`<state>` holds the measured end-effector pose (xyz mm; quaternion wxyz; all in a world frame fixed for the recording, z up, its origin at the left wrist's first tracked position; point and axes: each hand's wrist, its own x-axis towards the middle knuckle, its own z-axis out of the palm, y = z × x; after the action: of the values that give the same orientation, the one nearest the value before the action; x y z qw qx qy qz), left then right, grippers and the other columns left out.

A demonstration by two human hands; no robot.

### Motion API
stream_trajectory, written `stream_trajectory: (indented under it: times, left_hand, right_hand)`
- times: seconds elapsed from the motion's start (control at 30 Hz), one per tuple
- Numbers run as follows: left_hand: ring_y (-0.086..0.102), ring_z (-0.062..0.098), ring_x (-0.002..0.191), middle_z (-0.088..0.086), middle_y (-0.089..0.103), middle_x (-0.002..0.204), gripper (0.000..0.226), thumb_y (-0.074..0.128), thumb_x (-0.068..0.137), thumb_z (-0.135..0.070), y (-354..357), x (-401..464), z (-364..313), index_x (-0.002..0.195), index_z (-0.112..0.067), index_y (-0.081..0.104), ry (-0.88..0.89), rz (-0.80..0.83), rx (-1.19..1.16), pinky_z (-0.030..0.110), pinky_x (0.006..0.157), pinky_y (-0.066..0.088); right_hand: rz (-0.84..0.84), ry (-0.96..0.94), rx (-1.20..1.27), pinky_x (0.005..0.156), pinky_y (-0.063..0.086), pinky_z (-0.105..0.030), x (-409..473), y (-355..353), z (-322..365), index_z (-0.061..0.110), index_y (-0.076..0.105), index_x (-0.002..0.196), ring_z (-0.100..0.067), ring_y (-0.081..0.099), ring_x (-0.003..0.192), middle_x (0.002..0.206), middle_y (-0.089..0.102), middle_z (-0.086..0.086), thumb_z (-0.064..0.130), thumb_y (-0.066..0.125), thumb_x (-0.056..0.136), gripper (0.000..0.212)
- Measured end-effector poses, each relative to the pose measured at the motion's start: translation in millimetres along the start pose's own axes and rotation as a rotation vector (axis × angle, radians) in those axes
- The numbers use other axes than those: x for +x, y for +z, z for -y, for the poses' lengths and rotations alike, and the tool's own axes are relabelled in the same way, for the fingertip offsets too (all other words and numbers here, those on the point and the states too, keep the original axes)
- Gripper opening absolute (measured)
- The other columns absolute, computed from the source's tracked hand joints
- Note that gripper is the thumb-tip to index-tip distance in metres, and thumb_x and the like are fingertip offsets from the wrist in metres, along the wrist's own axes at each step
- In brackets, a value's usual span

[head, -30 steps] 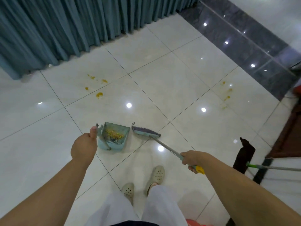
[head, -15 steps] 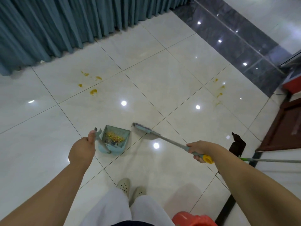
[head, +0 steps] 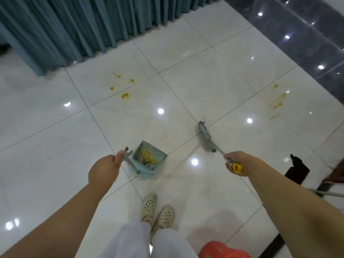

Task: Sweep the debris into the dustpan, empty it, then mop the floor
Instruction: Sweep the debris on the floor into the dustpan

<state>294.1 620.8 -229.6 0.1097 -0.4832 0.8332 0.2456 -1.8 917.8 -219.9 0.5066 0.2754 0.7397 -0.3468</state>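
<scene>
My left hand [head: 104, 171] is curled around the top of the dustpan's upright handle [head: 128, 159], thumb pressed along the grip. My right hand [head: 237, 162] is wrapped around the broom's metal shaft just below its yellow end cap [head: 236, 167].

The light blue dustpan [head: 149, 160] sits low in front of me, a little left of my feet, its open mouth pointing up and to the left toward the curtain. Inside it lies a heap of yellow debris [head: 149, 157], gathered near the middle of the pan above the comb teeth at its rear edge. I cannot tell whether the pan rests on the tiles or hangs just above them.

The broom head [head: 205, 135] is off to the right of the dustpan, well apart from it, its bristles down near a tile joint; the shaft slants from it back to my right hand.

Yellow stains [head: 122, 90] mark the white tile floor [head: 55, 146] further ahead, near the hem of the teal curtain [head: 74, 25]. A second, fainter group of stains [head: 278, 101] lies to the right, near the dark tile border [head: 307, 43].

My pale perforated clogs [head: 158, 211] stand side by side below the dustpan. A red plastic item [head: 221, 250] shows at the bottom edge, and a dark mop head [head: 296, 170] lies on the floor at the far right.
</scene>
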Motion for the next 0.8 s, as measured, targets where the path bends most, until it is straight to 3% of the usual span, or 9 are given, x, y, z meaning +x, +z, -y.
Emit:
stream_trajectory:
  times: [0.2,0.3,0.47,0.67,0.8]
  left_hand:
    - [0.051,0.022,0.059,0.002,0.050,0.059,0.068,0.017,0.095,-0.057,2.7,-2.5,-16.2,0.070,-0.008,0.056,0.110,0.041,0.164,0.030,0.059,0.040]
    - [0.049,0.022,0.059,0.002,0.047,0.057,0.065,0.014,0.095,-0.057,3.2,2.7,-29.7,0.063,-0.012,0.048,0.123,0.049,0.176,0.030,0.059,0.039]
    - [0.055,0.024,0.068,0.002,0.051,0.062,0.063,0.014,0.095,-0.059,3.3,9.8,-47.8,0.070,-0.014,0.051,0.147,0.084,0.270,0.031,0.064,0.043]
    - [0.053,0.024,0.067,0.004,0.051,0.063,0.065,0.013,0.095,-0.058,1.8,8.2,-46.6,0.075,-0.011,0.053,0.155,0.087,0.297,0.029,0.062,0.040]
    - [0.051,0.023,0.065,0.004,0.050,0.062,0.065,0.013,0.095,-0.058,3.8,4.4,-34.4,0.073,-0.011,0.053,0.165,0.070,0.282,0.029,0.060,0.038]
  right_hand:
    - [0.031,0.053,-0.152,0.032,0.040,-0.013,0.8,26.0,-18.7,0.000,0.049,0.087,-0.010,0.042,0.026,0.066,0.048,-0.011,0.012,0.052,0.097,0.016]
    - [0.051,0.065,-0.223,0.034,0.040,-0.013,-8.2,32.6,-27.0,0.000,0.049,0.102,-0.010,0.042,0.040,0.066,0.047,-0.008,0.013,0.050,0.097,0.013]
    - [0.122,0.064,-0.366,0.037,0.041,-0.015,-22.2,41.1,-50.6,0.001,0.044,0.131,-0.010,0.042,0.047,0.070,0.047,-0.008,0.015,0.049,0.097,0.037]
    - [0.270,0.063,-0.327,0.035,0.040,-0.015,-41.1,23.4,-60.8,0.007,0.051,0.131,-0.008,0.042,0.040,0.069,0.049,-0.008,0.013,0.054,0.092,0.039]
    - [0.269,0.056,-0.273,0.034,0.039,-0.014,-48.0,2.8,-63.6,0.009,0.053,0.131,-0.007,0.041,0.037,0.071,0.049,-0.010,0.011,0.054,0.092,0.039]
